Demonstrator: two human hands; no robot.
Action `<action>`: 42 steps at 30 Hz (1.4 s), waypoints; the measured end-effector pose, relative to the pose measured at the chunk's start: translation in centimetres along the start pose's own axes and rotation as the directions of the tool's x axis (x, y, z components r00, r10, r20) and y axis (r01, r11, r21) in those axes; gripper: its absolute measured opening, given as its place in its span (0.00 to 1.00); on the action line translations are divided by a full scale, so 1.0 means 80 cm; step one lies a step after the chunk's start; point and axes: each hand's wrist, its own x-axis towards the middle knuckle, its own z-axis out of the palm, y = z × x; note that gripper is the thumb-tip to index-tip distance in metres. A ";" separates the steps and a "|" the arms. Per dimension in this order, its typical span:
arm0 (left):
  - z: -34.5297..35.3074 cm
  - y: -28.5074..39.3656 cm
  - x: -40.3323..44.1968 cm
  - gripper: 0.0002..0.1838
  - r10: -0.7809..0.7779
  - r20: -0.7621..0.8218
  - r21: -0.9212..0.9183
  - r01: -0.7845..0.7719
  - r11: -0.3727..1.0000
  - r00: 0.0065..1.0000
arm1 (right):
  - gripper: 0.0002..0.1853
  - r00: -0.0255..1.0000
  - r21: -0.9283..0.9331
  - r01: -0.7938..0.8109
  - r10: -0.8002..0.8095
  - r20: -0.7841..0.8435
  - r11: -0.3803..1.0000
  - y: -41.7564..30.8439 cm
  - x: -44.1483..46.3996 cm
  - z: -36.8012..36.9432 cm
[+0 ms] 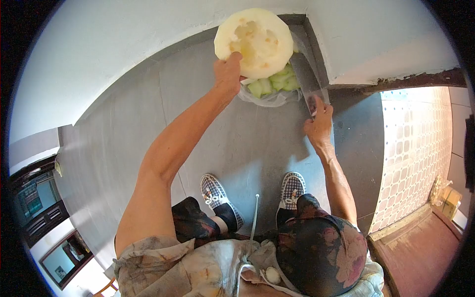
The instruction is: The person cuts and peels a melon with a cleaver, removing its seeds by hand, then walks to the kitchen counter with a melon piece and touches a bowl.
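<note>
A large round slice of pale melon or gourd [277, 52] with a hollow, seeded middle is held up by my left hand [229, 74], thumb over its face. Below it, a clear plastic bag [269, 101] on the floor holds green peel pieces [267, 86], partly hidden by the slice. My right hand [320, 121] is closed round the handle of a wide-bladed knife [304, 74]. The blade points up and left, beside the bag and near the slice's right edge.
Grey tiled floor [198, 119] lies beneath, with white walls [128, 59] meeting in a corner beyond the bag. My checkered shoes [213, 192] are nearer me. At right are a patterned tiled surface [415, 148] and a cardboard box [449, 200].
</note>
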 end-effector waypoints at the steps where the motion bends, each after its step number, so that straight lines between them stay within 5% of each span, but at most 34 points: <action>1: -0.003 -0.003 -0.001 0.26 -0.006 -0.005 0.002 0.006 1.000 1.000 | 0.34 1.000 0.024 -0.018 0.018 -0.001 1.000 -0.011 -0.001 -0.016; 8: 0.003 -0.007 -0.009 0.23 -0.052 -0.065 -0.017 0.051 0.999 0.997 | 0.21 0.985 0.188 -0.167 0.173 -0.014 0.968 -0.050 -0.044 -0.069; 12: 0.006 -0.017 -0.009 0.22 -0.062 -0.076 -0.035 0.060 0.998 0.995 | 0.11 0.997 0.211 -0.033 0.047 -0.062 0.977 -0.036 -0.079 -0.066; 18: 0.023 -0.034 -0.020 0.22 -0.140 -0.125 -0.073 0.132 0.989 0.982 | 0.14 0.999 0.326 -0.038 0.028 0.035 0.945 -0.064 -0.097 -0.057; 42: 0.042 -0.038 -0.035 0.22 -0.339 -0.254 -0.115 0.319 0.941 0.906 | 0.17 0.996 0.087 0.001 -0.009 0.093 0.996 -0.077 -0.093 -0.031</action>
